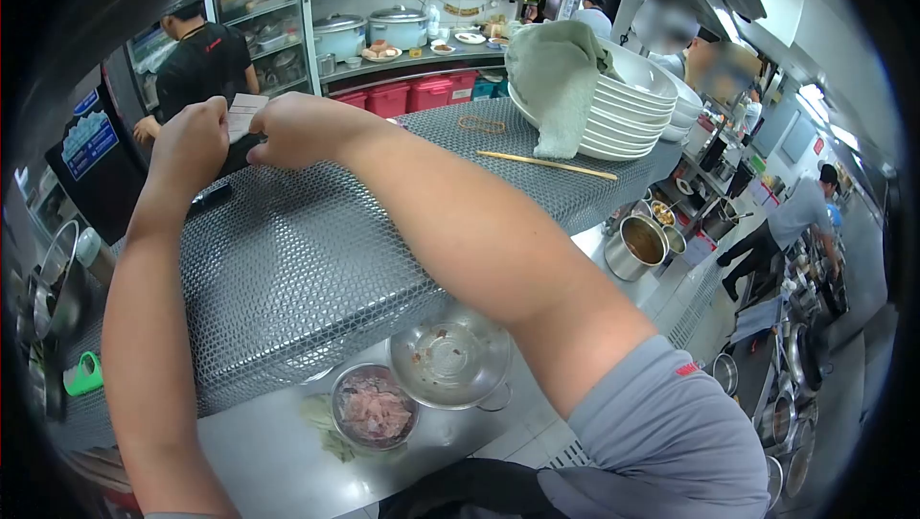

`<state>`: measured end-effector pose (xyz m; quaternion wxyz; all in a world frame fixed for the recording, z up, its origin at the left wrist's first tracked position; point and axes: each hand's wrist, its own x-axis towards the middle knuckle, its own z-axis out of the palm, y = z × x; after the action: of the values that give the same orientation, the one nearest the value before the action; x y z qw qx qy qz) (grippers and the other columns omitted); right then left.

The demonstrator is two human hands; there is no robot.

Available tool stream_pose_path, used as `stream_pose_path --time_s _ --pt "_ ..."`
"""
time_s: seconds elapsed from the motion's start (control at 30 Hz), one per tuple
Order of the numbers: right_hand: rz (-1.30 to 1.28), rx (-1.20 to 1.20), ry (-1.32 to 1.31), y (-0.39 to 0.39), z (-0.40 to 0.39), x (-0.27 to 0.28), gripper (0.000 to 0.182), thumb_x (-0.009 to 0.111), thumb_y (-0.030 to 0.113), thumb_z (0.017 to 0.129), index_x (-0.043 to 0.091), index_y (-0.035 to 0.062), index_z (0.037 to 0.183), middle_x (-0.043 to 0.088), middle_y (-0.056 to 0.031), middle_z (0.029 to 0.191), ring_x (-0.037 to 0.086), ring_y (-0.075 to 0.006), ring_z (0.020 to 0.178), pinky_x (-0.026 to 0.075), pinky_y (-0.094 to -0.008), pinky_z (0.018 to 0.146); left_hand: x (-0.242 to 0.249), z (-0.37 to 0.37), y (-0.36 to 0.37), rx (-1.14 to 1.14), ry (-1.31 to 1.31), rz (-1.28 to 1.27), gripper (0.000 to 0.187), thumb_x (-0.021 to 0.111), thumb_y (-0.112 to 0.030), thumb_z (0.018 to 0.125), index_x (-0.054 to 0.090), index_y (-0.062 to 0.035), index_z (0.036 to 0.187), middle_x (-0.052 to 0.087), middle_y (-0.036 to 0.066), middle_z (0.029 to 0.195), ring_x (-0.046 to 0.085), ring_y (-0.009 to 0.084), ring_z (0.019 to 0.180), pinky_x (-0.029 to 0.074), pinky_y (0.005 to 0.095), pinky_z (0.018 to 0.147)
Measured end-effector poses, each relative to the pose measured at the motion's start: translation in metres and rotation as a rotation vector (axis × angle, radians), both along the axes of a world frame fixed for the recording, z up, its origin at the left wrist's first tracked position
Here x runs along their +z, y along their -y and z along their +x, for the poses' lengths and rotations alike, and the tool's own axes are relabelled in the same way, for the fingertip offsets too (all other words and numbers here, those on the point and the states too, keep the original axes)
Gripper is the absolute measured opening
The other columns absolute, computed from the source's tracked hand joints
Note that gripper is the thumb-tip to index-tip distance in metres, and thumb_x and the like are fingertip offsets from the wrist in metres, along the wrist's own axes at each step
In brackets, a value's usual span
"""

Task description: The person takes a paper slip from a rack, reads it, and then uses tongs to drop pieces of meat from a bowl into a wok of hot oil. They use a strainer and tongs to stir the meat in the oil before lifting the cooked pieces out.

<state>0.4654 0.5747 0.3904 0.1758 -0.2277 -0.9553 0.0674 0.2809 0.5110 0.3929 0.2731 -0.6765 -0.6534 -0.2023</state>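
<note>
A small white paper slip (246, 109) is pinched at its left edge by my left hand (195, 143), high over the far left end of the textured metal shelf (297, 251). On the slip's right side, my right hand (287, 128) is closed with its fingers curled against the paper. Just below the hands sits a dark device (213, 198). To the right on the shelf lie a wooden stick (546, 165) and a small wire rack (481, 124), beside stacked white plates (628, 112) with a green cloth (565, 78) draped over them.
Under the shelf, a bowl of raw meat (374, 409) and an empty metal bowl (448, 361) stand on the counter. A person in black (203, 59) is at the left back. Another person (795, 207) bends at the right. A pot (637, 246) stands right of the shelf.
</note>
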Motion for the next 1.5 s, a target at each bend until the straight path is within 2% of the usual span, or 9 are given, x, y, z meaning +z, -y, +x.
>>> stream_pose_path --time_s 0.33,0.43,0.63,0.7,1.03,1.17,1.2,1.3,1.5 --pt "0.019 0.129 -0.176 0.002 -0.002 -0.002 0.048 0.065 0.033 0.084 0.064 0.0022 0.12 0.067 -0.0195 0.111 0.064 -0.0328 0.106 0.049 -0.0383 0.094 -0.002 0.008 0.001 0.018 0.005 -0.013 0.018 0.047 -0.014 0.092 0.059 -0.0015 0.087 0.065 0.02 0.086 0.062 0.0392 0.088 0.047 0.0487 0.075" --pt "-0.027 0.081 -0.173 0.001 -0.004 -0.002 0.041 0.066 0.03 0.082 0.066 0.0082 0.117 0.067 -0.0187 0.111 0.063 -0.0328 0.106 0.05 -0.0399 0.093 -0.002 0.007 0.0 0.022 -0.015 -0.028 0.017 0.05 -0.016 0.092 0.056 -0.0016 0.087 0.064 0.02 0.085 0.062 0.0394 0.086 0.047 0.0484 0.073" --pt "-0.035 0.082 -0.102 0.002 -0.002 -0.004 0.049 0.064 0.03 0.085 0.061 0.0018 0.124 0.066 -0.0199 0.113 0.063 -0.0335 0.109 0.048 -0.0379 0.095 0.0 0.01 0.004 0.01 -0.013 0.019 0.016 0.05 -0.016 0.092 0.056 -0.0026 0.087 0.064 0.019 0.085 0.062 0.039 0.086 0.049 0.048 0.073" --pt "0.002 0.138 -0.147 0.003 -0.002 -0.004 0.048 0.064 0.03 0.085 0.061 0.0011 0.124 0.067 -0.0197 0.113 0.063 -0.0336 0.108 0.048 -0.0378 0.095 0.003 0.015 0.008 0.071 -0.03 -0.005 0.016 0.047 -0.014 0.092 0.06 -0.0051 0.089 0.067 0.016 0.087 0.064 0.0369 0.091 0.047 0.0456 0.084" --pt "0.11 0.046 -0.233 -0.006 -0.005 -0.008 0.049 0.065 0.031 0.084 0.062 0.0012 0.122 0.065 -0.0215 0.114 0.062 -0.0346 0.108 0.048 -0.0382 0.095 0.012 0.011 0.005 0.125 -0.016 0.133 0.014 0.052 -0.016 0.087 0.058 -0.0036 0.087 0.067 0.02 0.084 0.067 0.037 0.084 0.053 0.0464 0.075" --pt "0.118 0.018 -0.169 -0.008 -0.004 -0.001 0.047 0.063 0.03 0.084 0.061 0.004 0.124 0.07 -0.0175 0.095 0.067 -0.0336 0.094 0.052 -0.0415 0.084 0.008 0.007 0.001 0.115 -0.048 0.128 0.014 0.052 -0.016 0.09 0.057 -0.0041 0.086 0.067 0.019 0.082 0.067 0.0363 0.081 0.053 0.0467 0.072" --pt "0.208 0.046 -0.407 -0.004 -0.007 0.001 0.046 0.062 0.029 0.085 0.061 0.0011 0.122 0.071 -0.0172 0.087 0.068 -0.0343 0.088 0.053 -0.043 0.079 0.007 0.005 0.0 0.118 -0.051 0.132 0.014 0.052 -0.016 0.09 0.057 -0.0041 0.086 0.067 0.019 0.082 0.067 0.0363 0.081 0.053 0.0467 0.072" --pt "0.07 -0.025 -0.61 0.006 -0.003 0.01 0.046 0.061 0.029 0.085 0.062 -0.0029 0.118 0.07 -0.0199 0.088 0.067 -0.0364 0.088 0.052 -0.0427 0.081 0.005 0.0 -0.002 0.042 -0.053 0.138 0.015 0.052 -0.017 0.091 0.055 -0.003 0.085 0.065 0.02 0.081 0.064 0.0391 0.081 0.05 0.0488 0.07" --pt "0.17 0.006 -0.383 -0.003 -0.001 -0.003 0.033 0.06 0.029 0.086 0.069 -0.0007 0.098 0.069 -0.0195 0.087 0.066 -0.0368 0.086 0.052 -0.0421 0.079 0.009 0.004 0.002 0.102 -0.034 0.156 0.017 0.05 -0.019 0.093 0.056 -0.0042 0.088 0.066 0.019 0.083 0.065 0.038 0.083 0.052 0.0465 0.071"
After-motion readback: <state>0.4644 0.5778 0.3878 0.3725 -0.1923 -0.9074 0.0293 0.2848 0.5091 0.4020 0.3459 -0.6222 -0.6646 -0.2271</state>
